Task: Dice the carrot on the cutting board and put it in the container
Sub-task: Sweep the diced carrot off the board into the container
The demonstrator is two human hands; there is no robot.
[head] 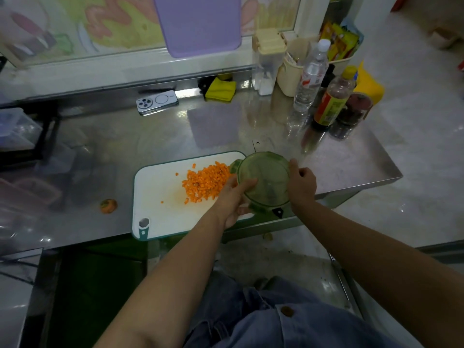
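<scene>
As it ran from the back wall to its right-hand corner, the steel tabletop (125, 136) carried every item listed.

1. Purple board (200, 23): propped upright against the back wall, its reflection visible on the steel.
2. White cutting board (160, 184), teal-edged: flat at the near edge of the tabletop, with a handle hole at its near-left corner.
3. Green translucent container (268, 177): round, set over the right end of the cutting board, just beside the carrot. No carrot showed inside it.
4. Diced carrot (206, 182): one orange heap on the right half of the cutting board, with a few stray cubes to its left.
5. Left hand (233, 199): gripped the container's near-left rim, one finger laid across the rim, beside the heap.
6. Right hand (302, 183): fingers curled, gripped the container's right rim.
7. Clear water bottle (311, 76) and yellow-capped sauce bottle (334, 101): upright in the far-right cluster.
8. Phone (157, 102): camera side up, by the back wall.
9. Yellow cloth (221, 90): folded, right of the phone.
10. Carrot end (108, 205): on the bare steel, left of the cutting board.
</scene>
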